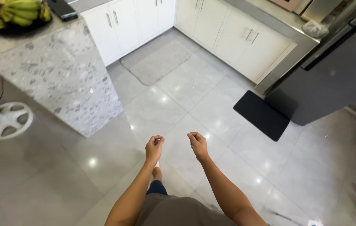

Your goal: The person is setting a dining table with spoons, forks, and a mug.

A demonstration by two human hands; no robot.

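Both of my arms reach forward over a glossy grey tiled floor [211,104]. My left hand [154,147] is loosely curled into a fist and holds nothing. A hand's width to its right, my right hand [197,143] is curled the same way, also with nothing in it. Neither hand touches anything. One bare foot [157,172] shows below my left wrist.
A speckled stone counter [60,75] stands at the left with green bananas [10,14] on top. A white fan base [6,120] sits beside it. White cabinets [236,37] line the back, with a grey mat [157,62], a black mat [262,114] and a dark fridge [332,79].
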